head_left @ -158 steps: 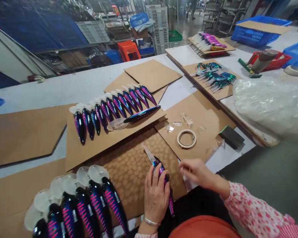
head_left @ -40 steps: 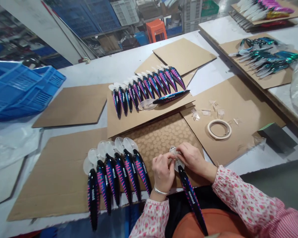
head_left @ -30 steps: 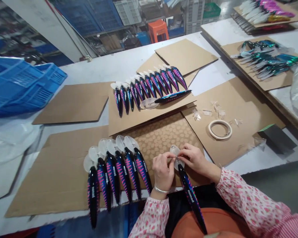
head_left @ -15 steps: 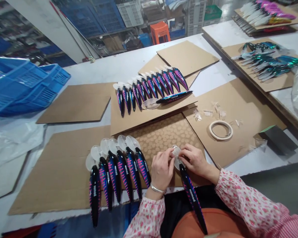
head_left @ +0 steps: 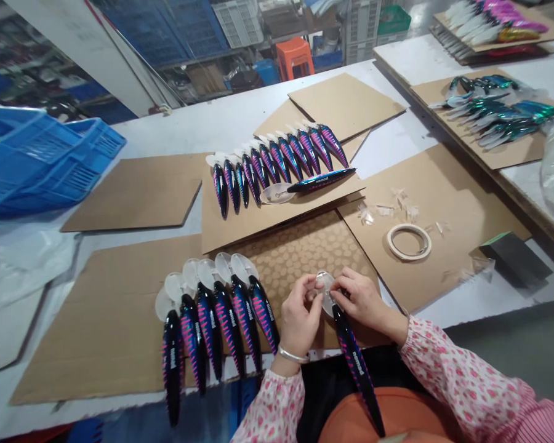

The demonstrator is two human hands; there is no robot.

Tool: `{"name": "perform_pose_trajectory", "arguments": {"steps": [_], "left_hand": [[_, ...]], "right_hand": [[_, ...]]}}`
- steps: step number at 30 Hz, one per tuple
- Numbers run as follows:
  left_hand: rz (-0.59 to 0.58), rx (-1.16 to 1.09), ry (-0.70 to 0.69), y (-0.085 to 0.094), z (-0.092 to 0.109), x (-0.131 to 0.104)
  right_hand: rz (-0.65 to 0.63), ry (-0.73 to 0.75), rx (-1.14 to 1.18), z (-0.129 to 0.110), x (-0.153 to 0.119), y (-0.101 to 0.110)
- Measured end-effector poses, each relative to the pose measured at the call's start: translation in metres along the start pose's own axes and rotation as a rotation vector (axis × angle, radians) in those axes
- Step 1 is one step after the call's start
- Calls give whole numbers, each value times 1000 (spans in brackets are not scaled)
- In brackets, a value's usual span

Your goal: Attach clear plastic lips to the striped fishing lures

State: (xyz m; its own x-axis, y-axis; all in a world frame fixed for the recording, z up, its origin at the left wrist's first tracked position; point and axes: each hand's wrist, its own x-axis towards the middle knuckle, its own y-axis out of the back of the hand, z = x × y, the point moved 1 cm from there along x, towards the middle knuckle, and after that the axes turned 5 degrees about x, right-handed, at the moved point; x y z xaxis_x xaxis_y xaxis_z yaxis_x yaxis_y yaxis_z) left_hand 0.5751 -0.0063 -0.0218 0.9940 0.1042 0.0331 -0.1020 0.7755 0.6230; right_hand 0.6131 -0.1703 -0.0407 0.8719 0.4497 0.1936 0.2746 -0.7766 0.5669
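A black fishing lure (head_left: 354, 363) with pink and blue stripes and a clear oval diving lip points down toward me over the table's front edge. Both hands are at its lip (head_left: 325, 295). My left hand (head_left: 301, 314) pinches the lip's left rim between thumb and curled fingers. On the other side, my right hand (head_left: 359, 299) has its fingertips closed on the lip near the lure's nose; whatever small thing is under them is hidden. Left of my hands lies a row of several similar lures (head_left: 222, 326), lips pointing away from me.
Farther back, more striped lures (head_left: 277, 161) lie on a cardboard sheet (head_left: 240, 231). To the right are a tape roll (head_left: 409, 242), scraps of clear film (head_left: 384, 210) and a dark block (head_left: 516, 261). Blue crates (head_left: 41, 160) stand at left; green lures (head_left: 503, 117) lie far right.
My left hand's fingers have loosened and shifted slightly off the lip's middle toward its left rim. The right hand stays at the lip, and the lure has hardly moved.
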Motion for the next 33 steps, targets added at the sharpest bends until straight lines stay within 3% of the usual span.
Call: {"name": "perform_pose_trajectory", "arguments": {"steps": [4, 7, 12, 15, 23, 29, 33], "left_hand": [[-46, 45, -48, -2, 2, 5], [-13, 94, -90, -3, 2, 1], [175, 84, -156, -4, -4, -16], [254, 39, -232, -4, -5, -24], [367, 103, -434, 23, 11, -36], [549, 282, -611, 50, 26, -44], [553, 348, -637, 63, 30, -47]], "right_hand": [[9, 0, 24, 0, -2, 1], [11, -64, 96, -6, -21, 7], [-289, -348, 473, -28, -79, 8], [-315, -408, 553, -40, -97, 4], [-157, -162, 437, -49, -94, -2], [-255, -60, 481, -58, -82, -9], [-275, -21, 471, -66, -74, -12]]}}
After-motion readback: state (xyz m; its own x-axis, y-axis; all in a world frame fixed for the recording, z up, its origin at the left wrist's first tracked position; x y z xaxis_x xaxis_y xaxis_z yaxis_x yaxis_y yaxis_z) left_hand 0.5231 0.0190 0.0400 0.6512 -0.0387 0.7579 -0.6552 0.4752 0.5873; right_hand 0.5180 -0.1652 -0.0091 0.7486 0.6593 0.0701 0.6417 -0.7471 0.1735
